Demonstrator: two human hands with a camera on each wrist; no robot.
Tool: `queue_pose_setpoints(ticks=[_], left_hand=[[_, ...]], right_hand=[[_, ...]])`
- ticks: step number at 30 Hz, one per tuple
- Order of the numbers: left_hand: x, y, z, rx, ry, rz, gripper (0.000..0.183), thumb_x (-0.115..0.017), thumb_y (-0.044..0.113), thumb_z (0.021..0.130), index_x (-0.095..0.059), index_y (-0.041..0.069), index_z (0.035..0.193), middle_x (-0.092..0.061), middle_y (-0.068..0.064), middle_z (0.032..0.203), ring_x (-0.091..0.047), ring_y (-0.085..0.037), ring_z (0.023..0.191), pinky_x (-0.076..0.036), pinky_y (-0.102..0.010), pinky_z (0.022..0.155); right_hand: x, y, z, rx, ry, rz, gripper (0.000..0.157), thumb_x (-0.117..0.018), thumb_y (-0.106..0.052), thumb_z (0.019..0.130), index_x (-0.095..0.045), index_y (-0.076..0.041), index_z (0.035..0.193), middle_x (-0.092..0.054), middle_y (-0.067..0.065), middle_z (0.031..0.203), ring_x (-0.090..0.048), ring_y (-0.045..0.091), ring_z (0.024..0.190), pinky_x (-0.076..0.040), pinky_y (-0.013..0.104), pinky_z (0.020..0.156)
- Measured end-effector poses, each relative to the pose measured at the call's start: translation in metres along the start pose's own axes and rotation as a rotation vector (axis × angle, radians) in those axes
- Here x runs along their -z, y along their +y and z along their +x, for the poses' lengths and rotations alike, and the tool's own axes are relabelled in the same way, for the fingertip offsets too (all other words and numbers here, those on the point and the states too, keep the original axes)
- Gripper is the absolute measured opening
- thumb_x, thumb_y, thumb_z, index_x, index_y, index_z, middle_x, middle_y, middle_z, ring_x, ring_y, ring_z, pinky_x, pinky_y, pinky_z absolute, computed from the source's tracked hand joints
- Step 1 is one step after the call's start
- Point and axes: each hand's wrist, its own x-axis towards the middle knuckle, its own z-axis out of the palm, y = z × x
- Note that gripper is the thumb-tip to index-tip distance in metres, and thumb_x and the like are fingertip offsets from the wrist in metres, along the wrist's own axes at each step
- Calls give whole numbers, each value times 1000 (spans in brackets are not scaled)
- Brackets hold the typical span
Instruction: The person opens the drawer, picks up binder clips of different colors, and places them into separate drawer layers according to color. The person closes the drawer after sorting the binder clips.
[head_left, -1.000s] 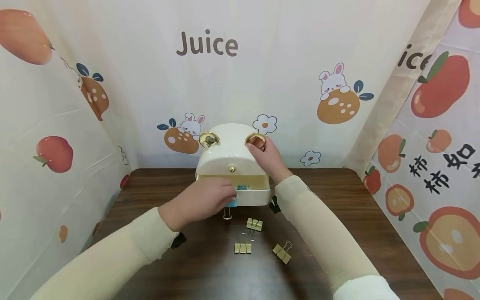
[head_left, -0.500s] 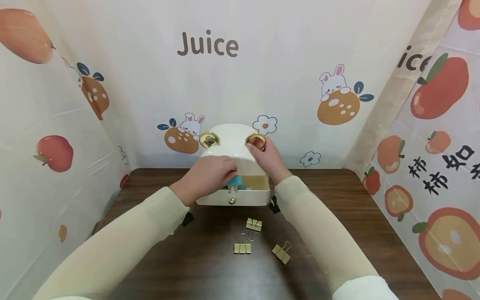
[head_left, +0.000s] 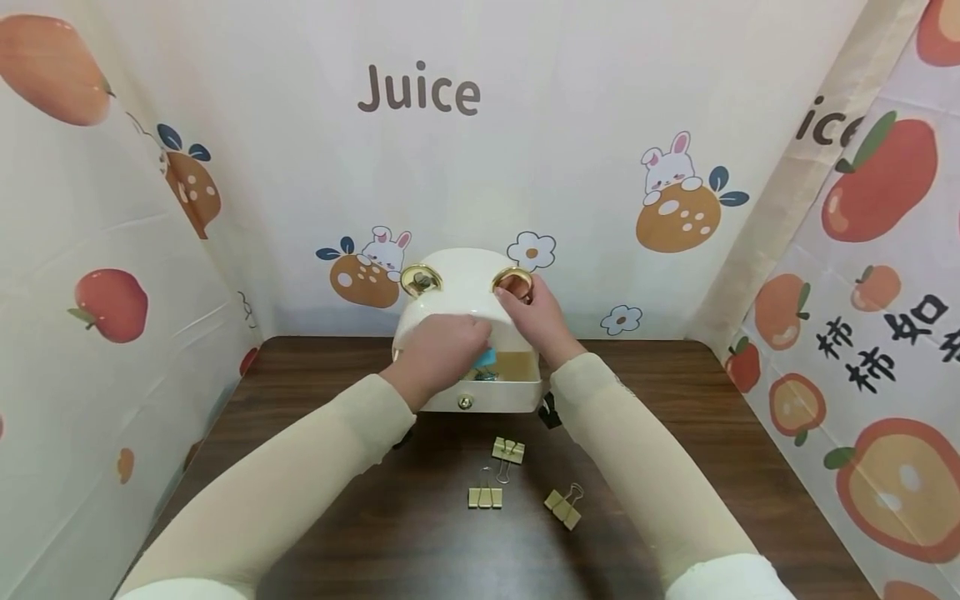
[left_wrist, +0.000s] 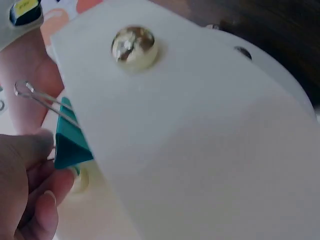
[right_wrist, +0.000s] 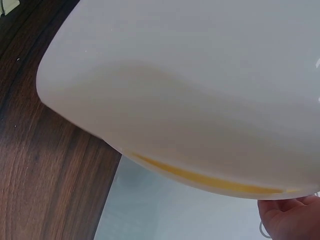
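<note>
A white storage box (head_left: 459, 287) with gold-rimmed round ears stands on the table, its front drawer (head_left: 506, 398) pulled out. Over that drawer my left hand (head_left: 444, 354) pinches a blue-teal binder clip (head_left: 486, 358) by one wire handle. In the left wrist view the binder clip (left_wrist: 70, 140) is partly hidden behind the drawer's front, near the gold knob (left_wrist: 134, 47). At least one more clip, blurred, seems to lie in the drawer. My right hand (head_left: 543, 318) grips the box's right ear (head_left: 512, 272); its fingers are mostly hidden there.
Three gold binder clips lie on the dark wooden table (head_left: 360, 533) before the box: one upper (head_left: 508, 451), one lower left (head_left: 485, 497), one right (head_left: 564, 508). A dark object (head_left: 550, 410) sits beside the drawer. A printed curtain (head_left: 480, 167) closes the back.
My left hand has lifted the teal binder clip from in front of the drawer, up over its front, and shifted right above the drawer. My right hand stays on the ear.
</note>
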Motion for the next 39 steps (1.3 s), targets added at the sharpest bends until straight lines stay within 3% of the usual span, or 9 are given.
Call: queue_pose_setpoints(ticks=[5, 10, 16, 22, 31, 36, 39], left_hand=[[-13, 12, 2, -32, 119, 60, 13, -69, 2, 91, -61, 9, 85, -59, -1, 70, -61, -18, 60, -53, -35, 52], [-22, 22, 7, -43, 126, 124, 10, -70, 2, 88, -65, 8, 82, -60, -1, 68, -58, -17, 55, -50, -36, 46], [-25, 31, 16, -51, 14, 164, 13, -68, 3, 90, -71, 13, 81, -61, 3, 66, -58, -14, 55, -51, -35, 47], [-25, 40, 28, 2, -151, 48, 8, -61, 7, 100, -69, 8, 100, -63, 0, 75, -63, -18, 62, -55, -37, 53], [-31, 49, 34, 37, -259, 40, 12, -61, 10, 101, -69, 11, 91, -66, 0, 76, -68, -17, 70, -58, -33, 62], [-29, 46, 34, 131, -314, -87, 16, -62, 8, 97, -67, 12, 82, -67, -1, 76, -68, -18, 72, -58, -35, 66], [-30, 46, 34, 143, -321, -121, 14, -62, 10, 97, -66, 12, 83, -66, -1, 77, -68, -18, 72, -58, -36, 66]], right_hand=[[1, 2, 1, 12, 5, 5, 59, -66, -53, 96, -49, -15, 137, -58, 6, 129, -57, 23, 115, -48, 45, 97], [0, 4, 2, 28, 13, 10, 54, -67, -50, 96, -50, -15, 134, -59, 6, 127, -56, 23, 114, -47, 43, 97], [0, 3, 0, 22, 14, 21, 50, -67, -48, 96, -51, -14, 130, -58, 7, 125, -55, 23, 113, -47, 43, 96], [1, 1, -2, -10, -15, 57, 57, -67, -52, 96, -48, -17, 137, -58, 5, 131, -58, 24, 113, -51, 44, 94], [2, 3, 0, 36, -5, 43, 49, -66, -48, 98, -51, -15, 131, -58, 6, 126, -58, 23, 110, -51, 42, 91], [1, 3, 0, 29, 4, 30, 49, -66, -49, 97, -51, -16, 130, -58, 5, 127, -57, 22, 112, -51, 42, 92], [1, 3, 0, 19, 2, 33, 50, -67, -50, 97, -51, -17, 131, -58, 5, 128, -57, 22, 113, -50, 42, 93]])
